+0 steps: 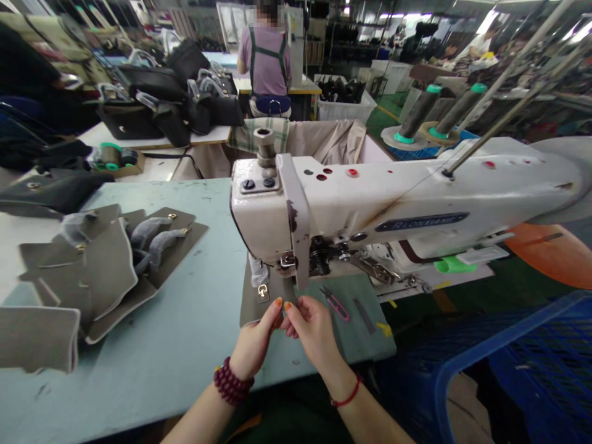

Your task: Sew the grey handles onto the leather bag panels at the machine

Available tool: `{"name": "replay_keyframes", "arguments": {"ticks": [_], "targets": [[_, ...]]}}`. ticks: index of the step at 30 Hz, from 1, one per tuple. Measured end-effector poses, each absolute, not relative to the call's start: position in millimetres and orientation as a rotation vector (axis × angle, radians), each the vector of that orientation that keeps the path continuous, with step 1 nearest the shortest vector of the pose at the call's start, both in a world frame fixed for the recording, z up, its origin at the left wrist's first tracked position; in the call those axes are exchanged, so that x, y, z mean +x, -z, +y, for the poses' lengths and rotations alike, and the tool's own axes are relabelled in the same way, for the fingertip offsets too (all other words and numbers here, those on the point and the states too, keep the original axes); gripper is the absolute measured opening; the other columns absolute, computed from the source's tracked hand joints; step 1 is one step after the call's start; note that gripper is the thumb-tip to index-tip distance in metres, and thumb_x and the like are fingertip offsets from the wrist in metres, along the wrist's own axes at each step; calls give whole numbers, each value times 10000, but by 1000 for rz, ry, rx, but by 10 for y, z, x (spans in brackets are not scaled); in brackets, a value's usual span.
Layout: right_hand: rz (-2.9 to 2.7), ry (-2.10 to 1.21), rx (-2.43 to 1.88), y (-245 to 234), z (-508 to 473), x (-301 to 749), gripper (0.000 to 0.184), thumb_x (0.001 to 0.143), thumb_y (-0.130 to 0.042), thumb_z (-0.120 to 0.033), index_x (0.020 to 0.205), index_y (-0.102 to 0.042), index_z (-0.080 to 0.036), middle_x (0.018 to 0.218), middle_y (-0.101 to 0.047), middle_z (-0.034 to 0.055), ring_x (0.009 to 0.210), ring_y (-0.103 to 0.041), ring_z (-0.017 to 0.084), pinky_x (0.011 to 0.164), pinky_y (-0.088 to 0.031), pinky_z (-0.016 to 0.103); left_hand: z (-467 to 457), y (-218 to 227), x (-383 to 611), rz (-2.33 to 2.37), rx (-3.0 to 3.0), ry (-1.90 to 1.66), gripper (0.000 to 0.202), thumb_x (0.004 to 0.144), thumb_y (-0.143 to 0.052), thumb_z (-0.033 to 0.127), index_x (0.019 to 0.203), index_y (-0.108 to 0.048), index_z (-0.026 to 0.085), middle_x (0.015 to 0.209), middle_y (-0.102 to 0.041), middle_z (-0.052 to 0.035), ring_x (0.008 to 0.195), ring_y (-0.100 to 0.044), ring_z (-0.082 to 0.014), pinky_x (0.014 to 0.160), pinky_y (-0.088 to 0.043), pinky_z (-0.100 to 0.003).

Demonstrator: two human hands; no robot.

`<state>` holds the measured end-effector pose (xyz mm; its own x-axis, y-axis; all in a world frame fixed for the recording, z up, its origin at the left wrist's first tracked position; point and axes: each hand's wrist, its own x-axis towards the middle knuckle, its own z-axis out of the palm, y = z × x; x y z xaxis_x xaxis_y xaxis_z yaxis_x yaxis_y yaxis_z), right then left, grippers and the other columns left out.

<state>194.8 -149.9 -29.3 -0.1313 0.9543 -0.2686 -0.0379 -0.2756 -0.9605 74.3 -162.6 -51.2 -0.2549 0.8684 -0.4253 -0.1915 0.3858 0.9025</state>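
at the sewing machine point(393, 203), two hands pinch a grey panel point(250, 311)

head view: the left hand point(256, 342) and right hand point(314, 327) meet fingertip to fingertip, each pinching the grey panel's near edge just below the machine's head. the panel lies flat on the pale blue table point(185, 345) and carries a gold clasp point(263, 292). pink thread snips point(336, 303) lie just right of the hands. a stack of grey pieces point(106, 271) sits well apart to the left.

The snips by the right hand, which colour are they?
Pink; the snips show best in the head view.
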Motion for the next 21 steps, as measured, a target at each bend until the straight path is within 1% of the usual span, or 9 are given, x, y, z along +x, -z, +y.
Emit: {"name": "replay_keyframes", "arguments": {"ticks": [6, 11, 15, 18, 21], "targets": [[-1123, -1513, -1294, 255, -1397, 1915, 291, 852, -556, -352, 640, -531, -154, 554, -618, 10, 441, -531, 77, 433, -395, 156, -1518, 492, 687, 1460, 625, -1011, 530, 641, -682, 619, 602, -686, 90, 561, -601, -62, 610, -547, -184, 616, -441, -304], [-1102, -1527, -1292, 260, -1290, 1881, 290, 852, -555, -367, 664, -559, -146, 555, -623, 13, 441, -535, 78, 430, -384, 155, -1395, 458, 639, 1460, 681, -997, 541, 635, -670, 636, 612, -679, 96, 592, -610, -65, 631, -541, -183, 620, -431, -299], [-1077, -1510, -1305, 260, -1211, 1836, 304, 844, -557, -370, 641, -566, -144, 549, -623, 17, 438, -533, 79, 431, -382, 161, -1290, 479, 585, 1457, 708, -1002, 501, 641, -686, 596, 617, -676, 95, 580, -596, -54, 624, -533, -180, 631, -431, -308], [-1062, -1502, -1296, 313, -1158, 1798, 333, 844, -551, -403, 638, -576, -143, 556, -630, 23, 422, -526, 77, 418, -370, 165, -1211, 504, 548, 1408, 699, -1059, 429, 649, -711, 533, 630, -680, 105, 578, -597, -50, 625, -541, -184, 622, -434, -309], [-1054, -1526, -1287, 383, -1123, 1780, 355, 843, -549, -448, 667, -584, -143, 547, -628, 25, 423, -536, 85, 405, -368, 166, -1142, 514, 520, 1369, 662, -1108, 358, 630, -744, 466, 579, -659, 122, 558, -591, -46, 602, -539, -183, 592, -433, -304]]}}
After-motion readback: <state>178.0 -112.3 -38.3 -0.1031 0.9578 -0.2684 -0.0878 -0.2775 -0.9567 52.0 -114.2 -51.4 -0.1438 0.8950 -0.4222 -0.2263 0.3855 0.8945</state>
